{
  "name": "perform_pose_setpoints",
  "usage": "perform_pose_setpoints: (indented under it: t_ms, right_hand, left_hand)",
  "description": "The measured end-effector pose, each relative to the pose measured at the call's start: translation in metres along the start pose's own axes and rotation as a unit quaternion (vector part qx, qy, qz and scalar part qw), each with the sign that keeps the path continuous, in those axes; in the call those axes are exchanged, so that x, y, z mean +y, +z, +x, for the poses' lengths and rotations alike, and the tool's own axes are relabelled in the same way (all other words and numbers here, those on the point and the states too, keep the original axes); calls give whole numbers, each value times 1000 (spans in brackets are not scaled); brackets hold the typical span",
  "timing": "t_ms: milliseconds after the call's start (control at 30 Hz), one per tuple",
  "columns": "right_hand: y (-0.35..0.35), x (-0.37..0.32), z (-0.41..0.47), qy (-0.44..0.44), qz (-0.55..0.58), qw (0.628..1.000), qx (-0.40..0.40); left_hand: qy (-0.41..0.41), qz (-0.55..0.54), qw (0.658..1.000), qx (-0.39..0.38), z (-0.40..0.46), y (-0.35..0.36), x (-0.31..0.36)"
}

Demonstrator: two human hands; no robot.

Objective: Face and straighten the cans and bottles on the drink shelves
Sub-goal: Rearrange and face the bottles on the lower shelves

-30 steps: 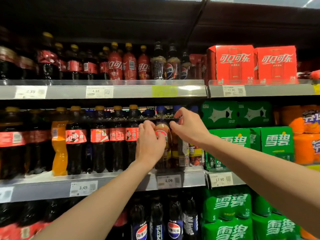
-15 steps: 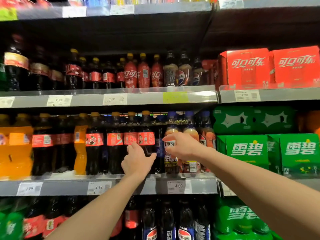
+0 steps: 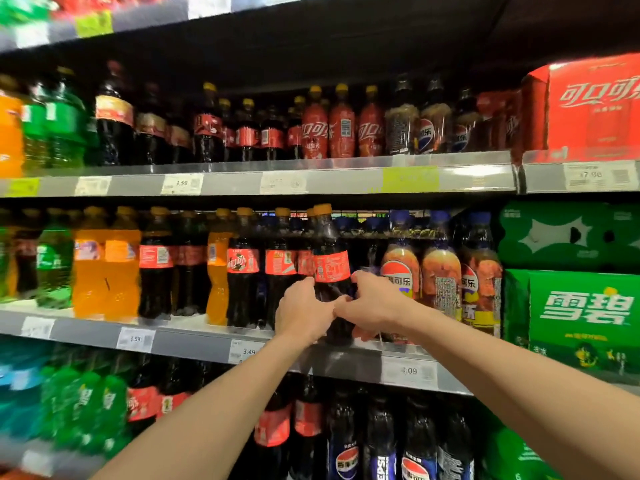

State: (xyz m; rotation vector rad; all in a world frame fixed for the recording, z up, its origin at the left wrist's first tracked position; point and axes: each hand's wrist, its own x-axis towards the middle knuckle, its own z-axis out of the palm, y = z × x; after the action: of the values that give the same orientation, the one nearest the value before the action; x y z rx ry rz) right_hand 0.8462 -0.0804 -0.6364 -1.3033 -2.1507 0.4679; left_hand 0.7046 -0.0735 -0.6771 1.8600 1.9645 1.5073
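Note:
A dark cola bottle [image 3: 330, 258] with a red label and a yellow cap stands at the front of the middle shelf [image 3: 194, 344]. My left hand [image 3: 303, 311] grips its lower body from the left. My right hand [image 3: 372, 303] grips it from the right, thumbs nearly touching. The bottle leans slightly forward of its row. More red-label cola bottles [image 3: 242, 265] stand to its left, and Pepsi bottles [image 3: 401, 271] with blue caps stand to its right.
Orange soda bottles [image 3: 104, 268] fill the middle shelf's left. Green Sprite cartons [image 3: 581, 313] stack at the right, red Coca-Cola cartons [image 3: 588, 109] above them. The upper shelf [image 3: 311, 181] holds cola and Pepsi bottles. Price tags line the shelf edges. Bottles fill the lower shelf.
Both hands left the Pepsi bottle and moved left to the red-label cola bottle, closing around it. The view swung left and up.

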Motion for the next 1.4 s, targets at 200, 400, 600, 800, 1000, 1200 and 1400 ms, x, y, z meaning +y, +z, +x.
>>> perform_pose_setpoints:
  t_ms: [200, 400, 600, 800, 1000, 1200, 1400]
  right_hand:
    - [13, 5, 10, 8, -11, 1000, -14]
    - [41, 16, 26, -1, -104, 985, 135]
    - [40, 20, 35, 64, -108, 983, 136]
    - [46, 13, 35, 81, -129, 977, 147]
    - [44, 1, 30, 90, -155, 959, 218]
    - [43, -6, 40, 99, -86, 967, 220]
    - [56, 0, 40, 113, -40, 970, 214]
  left_hand:
    - [18, -51, 997, -49, 2, -16, -7]
    - [11, -60, 991, -121, 17, -25, -11]
    - [22, -70, 991, -114, 27, -33, -23]
    - [31, -33, 987, 154, 34, -42, -40]
    - [-53, 53, 972, 222, 52, -61, -69]
    - [-155, 31, 984, 84, 54, -60, -96]
    - [-145, 46, 984, 93, 48, -53, -99]
